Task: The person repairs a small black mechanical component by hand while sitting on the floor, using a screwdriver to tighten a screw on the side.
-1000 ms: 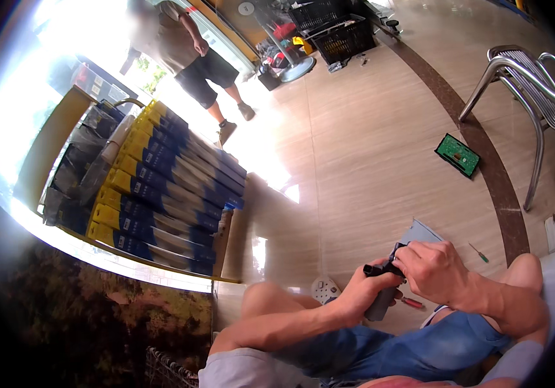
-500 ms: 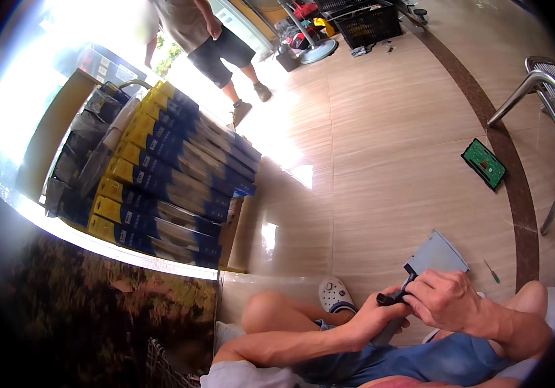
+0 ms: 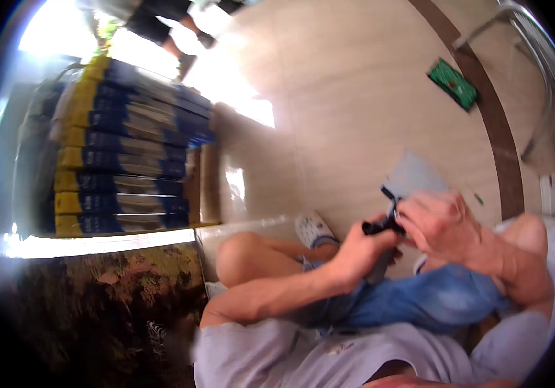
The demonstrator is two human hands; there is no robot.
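Note:
In front of my lap both hands meet at a small device with a black rod-like end (image 3: 376, 227) and a grey body below it. My left hand (image 3: 359, 255) is closed around its grey part, thumb along the top. The fingers of my right hand (image 3: 442, 223) are bent and pressed together at its black part; their tips are partly hidden. Just beyond the right hand is a pale grey flat panel (image 3: 414, 173); whether it touches the device cannot be made out. A small green-handled tool (image 3: 478, 199) lies on the floor to the right.
A green circuit board in a dark frame (image 3: 453, 84) lies farther off by a brown floor stripe (image 3: 500, 136). A metal chair (image 3: 546, 58) stands at right. Stacked blue-and-yellow packages (image 3: 122, 155) fill a rack at left. Another person's legs (image 3: 174, 32) show at far left.
The view has tilted down and to the right, blurring the picture and shifting everything up and left. Both hands keep their hold on the device.

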